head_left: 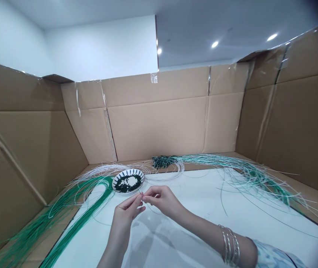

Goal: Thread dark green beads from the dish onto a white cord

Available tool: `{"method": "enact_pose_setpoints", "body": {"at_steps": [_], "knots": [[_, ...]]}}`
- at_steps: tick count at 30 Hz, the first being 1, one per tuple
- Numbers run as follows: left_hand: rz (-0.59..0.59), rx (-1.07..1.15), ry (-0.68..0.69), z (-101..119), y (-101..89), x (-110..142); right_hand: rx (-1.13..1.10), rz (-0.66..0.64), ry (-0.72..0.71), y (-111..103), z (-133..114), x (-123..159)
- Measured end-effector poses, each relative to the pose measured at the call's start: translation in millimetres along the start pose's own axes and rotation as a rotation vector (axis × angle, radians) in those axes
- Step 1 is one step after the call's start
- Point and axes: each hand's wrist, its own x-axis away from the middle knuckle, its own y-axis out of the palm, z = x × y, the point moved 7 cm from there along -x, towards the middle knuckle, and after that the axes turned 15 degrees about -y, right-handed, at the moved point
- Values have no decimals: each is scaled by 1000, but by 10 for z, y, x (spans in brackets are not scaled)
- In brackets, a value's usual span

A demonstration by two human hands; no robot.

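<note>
My left hand (130, 208) and my right hand (160, 197) meet over the white board, just in front of a patterned plate. Both have thumb and forefinger pinched on a thin cord (140, 191), whose short end sticks up between the fingertips. A loose strand seems to trail below them. The fingers hide most of what is gripped, and any small piece on the cord is too small to make out. The plate (114, 188), white with dark marks round its rim, holds many small dark beads (125, 187) around a bare white patch.
Long green cords (92, 208) fan out at the left, with white cords (100, 170) behind. A dark green knotted bundle (163, 161) lies at the back, its green and white strands (248, 173) running right. Cardboard walls (159, 126) enclose the white board (203, 208) on three sides.
</note>
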Motion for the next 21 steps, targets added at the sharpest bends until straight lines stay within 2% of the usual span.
{"method": "enact_pose_setpoints", "body": {"at_steps": [5, 9, 13, 16, 19, 21], "knots": [[-68, -42, 9, -40, 10, -2, -3, -66, -7, 39, 80, 16], [-52, -155, 94, 28, -36, 4, -32, -132, -35, 118, 56, 12], [-32, -252, 209, 113, 3, 130, -63, -263, -96, 343, -5, 14], [5, -281, 304, 163, 11, 315, -17, -383, -135, 515, 43, 29], [79, -245, 357, 188, -158, 477, 99, -421, -133, 542, 207, 1], [162, -186, 347, 170, -401, 525, 178, -404, -113, 477, 339, -46]]}}
